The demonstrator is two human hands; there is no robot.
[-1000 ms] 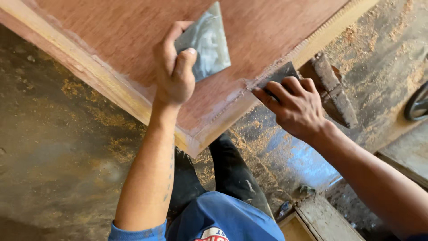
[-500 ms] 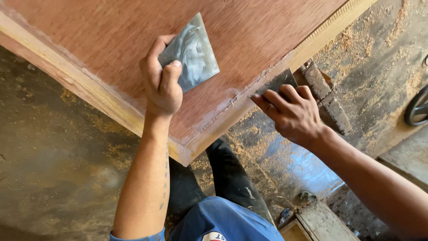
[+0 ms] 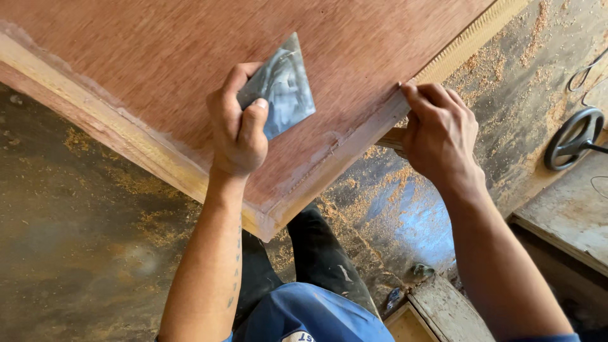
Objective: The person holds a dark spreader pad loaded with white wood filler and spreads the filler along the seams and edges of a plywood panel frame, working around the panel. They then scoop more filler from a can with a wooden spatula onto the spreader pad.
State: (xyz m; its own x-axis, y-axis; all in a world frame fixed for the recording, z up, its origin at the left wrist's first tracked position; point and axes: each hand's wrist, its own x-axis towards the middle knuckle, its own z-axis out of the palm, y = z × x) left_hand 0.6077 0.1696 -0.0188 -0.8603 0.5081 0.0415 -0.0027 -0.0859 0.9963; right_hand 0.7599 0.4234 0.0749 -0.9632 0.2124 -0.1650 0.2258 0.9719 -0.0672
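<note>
No package or sign is seen; only a sliver of a white patch with cut-off markings shows on the blue shirt (image 3: 316, 320) at the bottom edge of the view, too little to make out.

A reddish-brown plywood panel (image 3: 190, 63) fills the upper part of the view, edged with a paler wooden strip (image 3: 126, 142) along its near-left edge and along its right edge; the two edges meet in a corner pointing toward the person's legs. The far end of the panel is cut off by the frame.

A grey metal scraper blade (image 3: 285, 85), smeared with pale filler, is held over the panel near that corner. It is gripped by the left hand (image 3: 237, 130): the thumb is pressed across its near face and the fingers are curled behind it, so its lower part is hidden in the fist. Whether the blade's edge touches the panel cannot be told.

The right hand (image 3: 440, 130) is laid on the panel's right edge, fingers bent and close together, fingertips pressed on the pale strip. A short wooden piece (image 3: 391, 138) juts from under this hand; how much of it is clasped is hidden by the fingers.

Beyond the panel's right edge, a sawdust-strewn floor (image 3: 494, 76) and a dark handwheel (image 3: 573, 139) are seen.
</note>
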